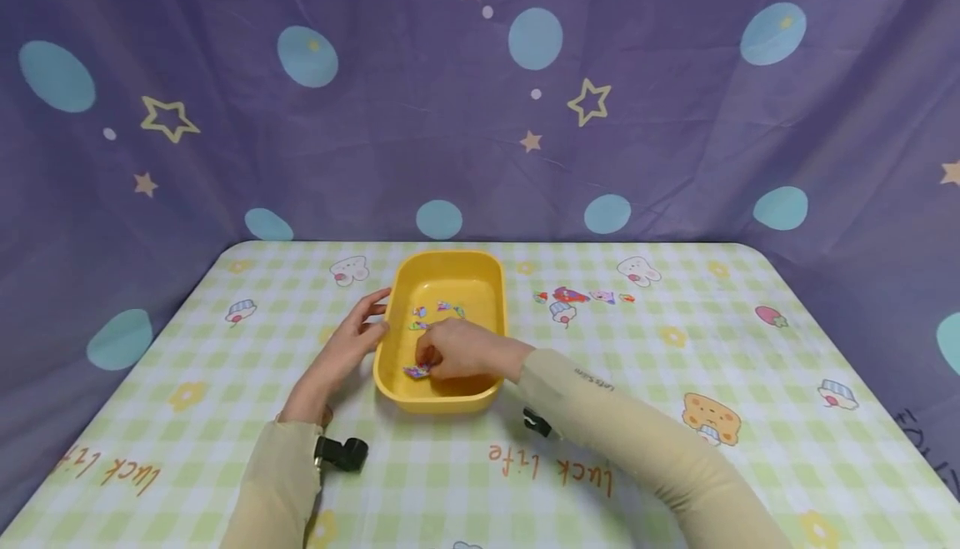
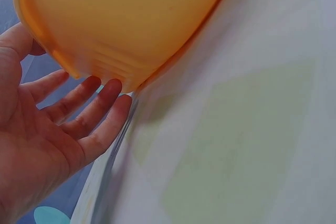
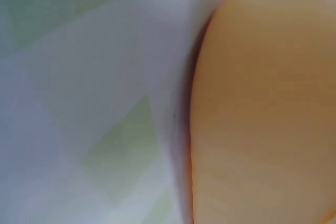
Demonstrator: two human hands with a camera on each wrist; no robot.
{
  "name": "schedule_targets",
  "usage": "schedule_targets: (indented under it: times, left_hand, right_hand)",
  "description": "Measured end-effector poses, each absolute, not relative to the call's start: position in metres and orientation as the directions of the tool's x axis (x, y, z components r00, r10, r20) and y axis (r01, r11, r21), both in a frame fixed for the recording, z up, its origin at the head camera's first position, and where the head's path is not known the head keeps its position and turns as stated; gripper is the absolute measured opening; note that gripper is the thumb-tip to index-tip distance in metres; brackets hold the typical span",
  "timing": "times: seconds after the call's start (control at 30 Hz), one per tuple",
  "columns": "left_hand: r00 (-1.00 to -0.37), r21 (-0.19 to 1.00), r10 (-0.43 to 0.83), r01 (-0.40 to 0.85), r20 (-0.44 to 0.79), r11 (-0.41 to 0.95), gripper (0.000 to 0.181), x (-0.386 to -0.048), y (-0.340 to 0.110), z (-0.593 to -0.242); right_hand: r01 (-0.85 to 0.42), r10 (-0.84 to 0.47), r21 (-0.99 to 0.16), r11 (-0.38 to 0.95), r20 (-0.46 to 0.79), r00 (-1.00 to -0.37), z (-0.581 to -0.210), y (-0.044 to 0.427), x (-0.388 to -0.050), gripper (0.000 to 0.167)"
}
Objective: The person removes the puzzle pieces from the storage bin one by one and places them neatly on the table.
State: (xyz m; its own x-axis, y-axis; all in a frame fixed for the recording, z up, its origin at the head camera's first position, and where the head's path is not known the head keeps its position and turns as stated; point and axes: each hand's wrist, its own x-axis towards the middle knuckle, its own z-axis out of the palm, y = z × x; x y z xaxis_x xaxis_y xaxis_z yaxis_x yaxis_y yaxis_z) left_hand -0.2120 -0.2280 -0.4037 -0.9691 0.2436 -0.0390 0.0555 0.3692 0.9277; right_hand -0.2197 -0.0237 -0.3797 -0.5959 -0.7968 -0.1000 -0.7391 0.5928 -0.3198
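Observation:
A yellow plastic bin (image 1: 442, 406) stands on the table with several small colourful flat pieces (image 1: 420, 311) on its floor. My right hand (image 1: 461, 349) reaches in over the bin's right wall. Its fingers curl down and pinch at a purple-and-blue patterned piece (image 1: 415, 371) near the front left; the fingertips are partly hidden. Against the outside of the left wall rests my left hand (image 1: 348, 353), its fingers (image 2: 97, 124) spread and nearly straight, touching below the rim. In the right wrist view only the bin's outer wall (image 3: 262, 103) shows well; the right hand's fingers are out of sight.
Several similar pieces (image 1: 572, 295) lie in a row on the tablecloth, right of the bin. The table (image 1: 675, 366) wears a green-and-white checked cover with printed cartoons. A purple curtain (image 1: 480, 116) hangs behind its far edge.

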Motion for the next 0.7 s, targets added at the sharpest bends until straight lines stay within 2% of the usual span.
schedule_targets:
  times: [0.33, 0.47, 0.7]
  left_hand:
    - [-0.971, 0.916, 0.234, 0.044, -0.055, 0.399, 0.057, -0.2125, -0.2301, -0.4055]
    - [-0.972, 0.913, 0.228, 0.037, -0.062, 0.406, 0.056, -0.213, -0.2291, -0.4056]
    - [-0.973, 0.911, 0.224, 0.037, -0.062, 0.411, 0.056, -0.2141, -0.228, -0.4049]
  right_hand:
    - [-0.717, -0.768, -0.293, 0.633, -0.117, -0.63, -0.3766, -0.0171, -0.2182, 0.024]
    - [-0.704, -0.752, -0.284, 0.651, -0.113, -0.65, -0.3748, -0.0153, -0.217, 0.021]
    - [-0.71, -0.753, -0.255, 0.656, -0.157, -0.639, -0.3753, -0.0152, -0.2169, 0.018]
